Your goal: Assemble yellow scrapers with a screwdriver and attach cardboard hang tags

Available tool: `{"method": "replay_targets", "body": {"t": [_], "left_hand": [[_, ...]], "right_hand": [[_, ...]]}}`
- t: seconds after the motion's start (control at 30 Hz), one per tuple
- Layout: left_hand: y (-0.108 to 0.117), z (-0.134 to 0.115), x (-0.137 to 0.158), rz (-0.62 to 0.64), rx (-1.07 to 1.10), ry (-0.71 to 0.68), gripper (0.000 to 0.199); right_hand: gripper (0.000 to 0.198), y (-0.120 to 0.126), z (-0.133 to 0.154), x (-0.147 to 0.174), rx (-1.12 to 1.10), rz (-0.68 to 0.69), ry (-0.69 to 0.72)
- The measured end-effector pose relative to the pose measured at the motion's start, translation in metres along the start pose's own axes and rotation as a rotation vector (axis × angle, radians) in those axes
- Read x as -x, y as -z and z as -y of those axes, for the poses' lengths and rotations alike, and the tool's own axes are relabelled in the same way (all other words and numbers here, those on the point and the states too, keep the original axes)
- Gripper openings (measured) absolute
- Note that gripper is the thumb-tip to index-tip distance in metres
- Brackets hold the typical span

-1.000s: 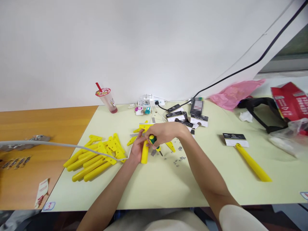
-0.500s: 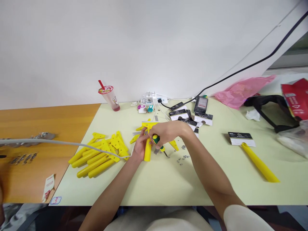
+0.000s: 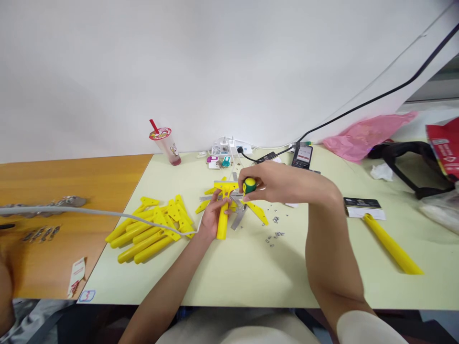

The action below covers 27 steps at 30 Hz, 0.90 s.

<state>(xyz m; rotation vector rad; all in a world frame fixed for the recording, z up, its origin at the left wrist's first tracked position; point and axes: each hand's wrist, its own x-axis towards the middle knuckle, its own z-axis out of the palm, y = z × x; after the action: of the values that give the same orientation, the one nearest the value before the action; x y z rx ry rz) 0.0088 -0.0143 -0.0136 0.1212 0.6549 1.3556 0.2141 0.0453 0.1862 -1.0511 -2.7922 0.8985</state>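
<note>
My left hand (image 3: 211, 216) is wrapped round the handle of a yellow scraper (image 3: 223, 224), whose wide head with a metal edge points away from me. Just right of that head, my right hand (image 3: 263, 180) grips a green and yellow screwdriver (image 3: 249, 186). Its tip is hard to make out, and I cannot tell whether it touches anything. Under and beside my hands lie flat metal blades (image 3: 238, 220) and loose yellow scraper head pieces (image 3: 258, 213). Small metal nuts or screws (image 3: 279, 234) are scattered on the table to the right.
Several yellow scraper handles (image 3: 150, 239) are heaped at the left. A carded scraper (image 3: 392, 244) lies at the right. At the back stand a drink cup (image 3: 169, 148), a power strip (image 3: 229, 147) and a phone (image 3: 302, 156). A white cable (image 3: 118, 214) crosses the left side.
My right hand has lifted and moved a little to the right with the screwdriver, turning its handle end up towards me. My left hand still holds the scraper in nearly the same place.
</note>
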Motion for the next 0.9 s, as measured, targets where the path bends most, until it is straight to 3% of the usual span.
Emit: {"method": "replay_targets", "body": {"t": [0.3,0.9], "left_hand": [[-0.001,-0.002,0.0,0.015,0.008,0.021,0.062],[-0.006,-0.003,0.004,0.018,0.038,0.044,0.059]], "right_hand": [[0.019,0.006,-0.004,0.003,-0.039,-0.306,-0.015],[0.021,0.001,-0.018,-0.016,-0.09,-0.328,0.01]]}}
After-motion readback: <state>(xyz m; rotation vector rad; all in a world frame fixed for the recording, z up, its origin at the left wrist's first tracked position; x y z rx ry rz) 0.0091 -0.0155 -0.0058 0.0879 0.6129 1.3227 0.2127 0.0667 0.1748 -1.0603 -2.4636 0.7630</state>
